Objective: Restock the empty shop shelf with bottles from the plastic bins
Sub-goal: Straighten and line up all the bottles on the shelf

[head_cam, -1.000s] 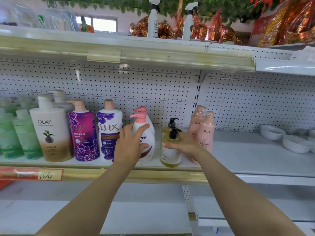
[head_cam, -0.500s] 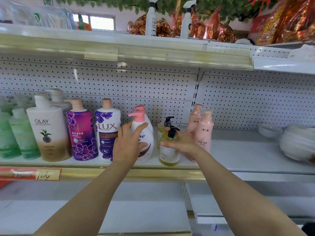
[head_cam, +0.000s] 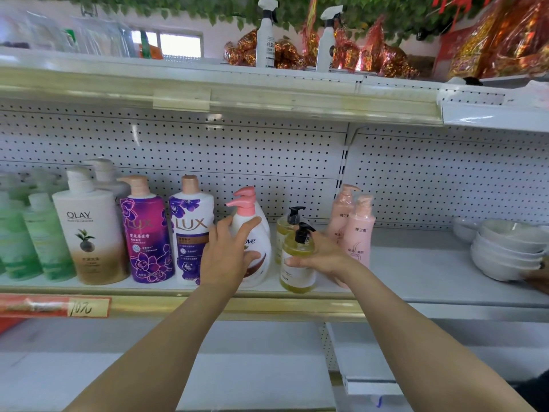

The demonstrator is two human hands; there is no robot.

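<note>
Stack of white bowls (head_cam: 505, 254) newly at the shelf's right end, another person's hand (head_cam: 537, 282) beside it.

place: shop | evidence: pegboard-backed shelf (head_cam: 416, 263) | branded bottles (head_cam: 89, 233) in a row | handwritten price tag (head_cam: 87, 307) on shelf edge

left hand (head_cam: 227, 257): fingers spread, arm extended | right hand (head_cam: 322, 257): cupped grip, arm extended
</note>
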